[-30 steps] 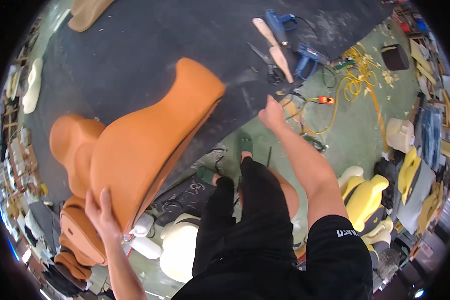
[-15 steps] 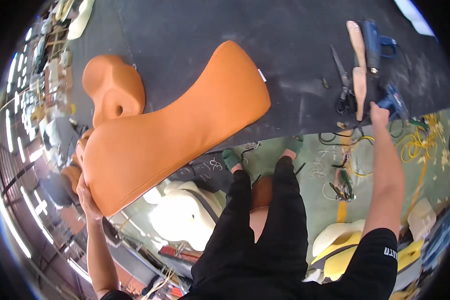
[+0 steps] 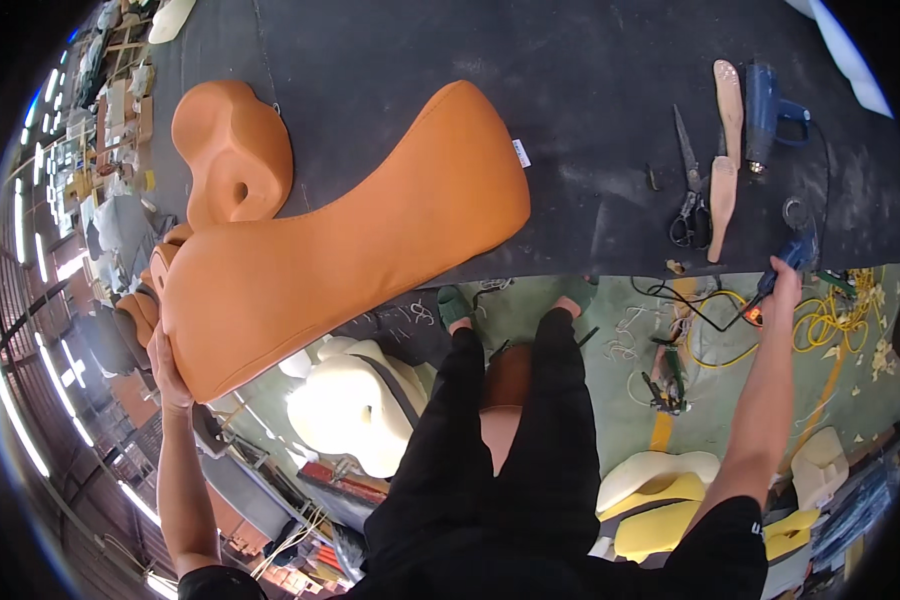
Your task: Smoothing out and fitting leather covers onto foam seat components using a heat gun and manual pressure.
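A long orange upholstered seat cushion (image 3: 270, 285), narrow in the middle with a white tag at its far right end, lies slanted across the black worktable. My left hand (image 3: 170, 372) grips its near left end, with part of the fingers hidden behind the edge. Far to the right, my right hand (image 3: 786, 284) is closed round the handle of a blue heat gun (image 3: 796, 250) at the table's front edge; a round metal nozzle shows above it. Close by lie black-handled scissors (image 3: 688, 205), two flat wooden tools (image 3: 723, 190) and another blue heat gun (image 3: 763, 115).
A smaller orange moulded piece (image 3: 232, 150) with a hole sits behind the cushion. Yellow cable (image 3: 830, 325) and black cord run on the green floor at right. White foam pieces (image 3: 355, 405) stand below the table, with yellow and white ones (image 3: 660, 500) at lower right.
My right hand has moved nearer to me with the heat gun, turning it so the nozzle shows. My left hand keeps its hold on the cushion. The whole view has shifted slightly.
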A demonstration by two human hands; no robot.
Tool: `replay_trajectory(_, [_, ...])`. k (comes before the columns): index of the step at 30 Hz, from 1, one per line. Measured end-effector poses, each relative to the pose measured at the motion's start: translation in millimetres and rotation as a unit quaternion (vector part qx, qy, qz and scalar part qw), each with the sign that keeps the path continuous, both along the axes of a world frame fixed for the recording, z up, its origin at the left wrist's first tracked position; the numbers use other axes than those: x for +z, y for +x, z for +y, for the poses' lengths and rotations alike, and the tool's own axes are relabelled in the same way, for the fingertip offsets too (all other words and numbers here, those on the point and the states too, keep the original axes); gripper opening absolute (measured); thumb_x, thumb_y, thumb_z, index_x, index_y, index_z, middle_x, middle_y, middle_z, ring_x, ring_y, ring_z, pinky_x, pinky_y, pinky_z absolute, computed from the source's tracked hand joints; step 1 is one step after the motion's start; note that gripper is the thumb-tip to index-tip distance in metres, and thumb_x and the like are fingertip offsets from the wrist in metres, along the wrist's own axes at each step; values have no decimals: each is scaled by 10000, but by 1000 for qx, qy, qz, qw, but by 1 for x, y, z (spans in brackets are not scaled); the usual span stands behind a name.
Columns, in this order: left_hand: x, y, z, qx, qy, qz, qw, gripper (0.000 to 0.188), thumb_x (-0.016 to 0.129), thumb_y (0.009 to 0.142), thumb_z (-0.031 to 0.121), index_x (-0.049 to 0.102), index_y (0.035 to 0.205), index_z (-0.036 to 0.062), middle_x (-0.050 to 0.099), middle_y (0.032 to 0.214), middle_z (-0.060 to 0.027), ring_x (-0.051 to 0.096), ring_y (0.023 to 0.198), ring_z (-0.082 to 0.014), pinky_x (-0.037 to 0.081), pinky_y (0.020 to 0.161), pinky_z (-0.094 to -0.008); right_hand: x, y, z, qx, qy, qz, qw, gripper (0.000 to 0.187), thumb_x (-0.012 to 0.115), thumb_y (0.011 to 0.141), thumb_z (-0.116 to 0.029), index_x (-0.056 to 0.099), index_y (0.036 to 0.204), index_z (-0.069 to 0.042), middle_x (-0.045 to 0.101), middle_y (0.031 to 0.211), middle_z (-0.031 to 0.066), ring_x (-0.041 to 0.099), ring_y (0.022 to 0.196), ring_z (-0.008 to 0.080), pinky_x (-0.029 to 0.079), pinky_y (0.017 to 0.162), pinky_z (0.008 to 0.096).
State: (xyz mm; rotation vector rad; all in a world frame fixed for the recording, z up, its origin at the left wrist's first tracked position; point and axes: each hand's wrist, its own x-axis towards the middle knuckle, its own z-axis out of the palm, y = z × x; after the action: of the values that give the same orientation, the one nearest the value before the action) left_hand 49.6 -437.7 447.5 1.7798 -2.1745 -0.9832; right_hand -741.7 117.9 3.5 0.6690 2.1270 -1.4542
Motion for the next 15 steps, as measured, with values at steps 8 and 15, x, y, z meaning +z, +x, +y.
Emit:
replay_trajectory(8, [-3, -39, 9, -116, -73, -92, 986, 515, 460, 1121, 356, 575, 1401, -61, 667, 1267, -156, 627, 1153, -221, 469, 1042, -354, 259, 166, -16, 117, -368, -51, 921, 721, 760, 832, -54, 462, 1483, 33, 593, 1386, 152, 619, 1227, 273, 547, 1003, 415])
replay_trajectory(15, [1, -68, 12, -27, 29, 72, 997, 429, 552, 1093, 375, 650, 1054, -40, 600, 892, -6, 518, 853, -98, 431, 753, -266, 394, 250, -101, 218, -581, -73, 781, 971, 811, 613, 9, 436, 1503, -97, 545, 1441, 176, 604, 1162, 282, 549, 986, 454])
